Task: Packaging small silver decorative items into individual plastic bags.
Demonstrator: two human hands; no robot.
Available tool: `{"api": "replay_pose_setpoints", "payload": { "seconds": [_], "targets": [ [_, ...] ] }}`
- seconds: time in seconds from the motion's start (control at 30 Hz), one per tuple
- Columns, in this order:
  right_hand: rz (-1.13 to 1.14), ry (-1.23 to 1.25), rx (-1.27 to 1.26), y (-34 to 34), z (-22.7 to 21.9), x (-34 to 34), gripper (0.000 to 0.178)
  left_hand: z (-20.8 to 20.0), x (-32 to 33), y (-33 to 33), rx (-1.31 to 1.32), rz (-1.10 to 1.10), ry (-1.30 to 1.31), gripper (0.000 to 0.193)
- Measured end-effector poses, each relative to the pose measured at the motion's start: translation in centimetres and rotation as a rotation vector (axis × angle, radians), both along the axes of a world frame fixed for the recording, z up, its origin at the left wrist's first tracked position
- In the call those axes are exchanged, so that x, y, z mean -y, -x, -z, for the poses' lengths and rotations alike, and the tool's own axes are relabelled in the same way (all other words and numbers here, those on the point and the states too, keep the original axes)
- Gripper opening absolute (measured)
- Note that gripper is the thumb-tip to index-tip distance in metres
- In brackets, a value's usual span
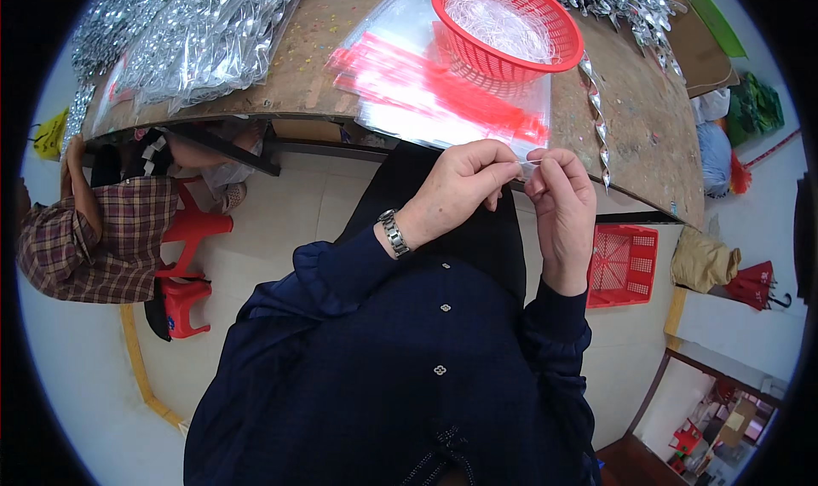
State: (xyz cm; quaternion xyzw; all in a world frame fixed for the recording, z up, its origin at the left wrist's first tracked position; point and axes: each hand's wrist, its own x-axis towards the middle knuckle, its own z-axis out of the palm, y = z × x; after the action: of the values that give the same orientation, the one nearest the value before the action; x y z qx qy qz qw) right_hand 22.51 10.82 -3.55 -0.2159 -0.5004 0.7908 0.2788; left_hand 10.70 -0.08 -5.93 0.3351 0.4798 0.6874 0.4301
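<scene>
Left hand (460, 179) and right hand (564, 192), fingers (508, 172) pinched narrow, hold a thin thread (529, 161) between them at the table's (635, 137) front edge. A loose pinch could drop it; a hard tug could snap it.

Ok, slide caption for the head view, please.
The left hand and right hand pinch a fine strand near a red basket of pale fibres.

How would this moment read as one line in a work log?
Left hand: pinches thin thread | Right hand: pinches same thread | On table: red basket, plastic bags
</scene>
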Motion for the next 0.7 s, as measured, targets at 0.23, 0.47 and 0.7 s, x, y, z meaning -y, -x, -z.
{"api": "replay_pose_setpoints", "payload": {
  "seconds": [0.23, 0.47, 0.7],
  "targets": [
    [-0.036, 0.022, -0.022, -0.4, 0.0, -0.2, 0.029, 0.1, -0.1, 0.1, 0.047, -0.032, -0.025, 0.015],
    [-0.093, -0.09, 0.065, -0.5, 0.3, 0.2, 0.031, 0.0, -0.1, -0.1, -0.013, -0.04, -0.017, 0.014],
    [-0.014, -0.455, 0.222, 0.1, -0.4, 0.7, 0.014, -0.7, 0.1, -0.5, -0.18, -0.025, 0.056, 0.014]
  ]
}}
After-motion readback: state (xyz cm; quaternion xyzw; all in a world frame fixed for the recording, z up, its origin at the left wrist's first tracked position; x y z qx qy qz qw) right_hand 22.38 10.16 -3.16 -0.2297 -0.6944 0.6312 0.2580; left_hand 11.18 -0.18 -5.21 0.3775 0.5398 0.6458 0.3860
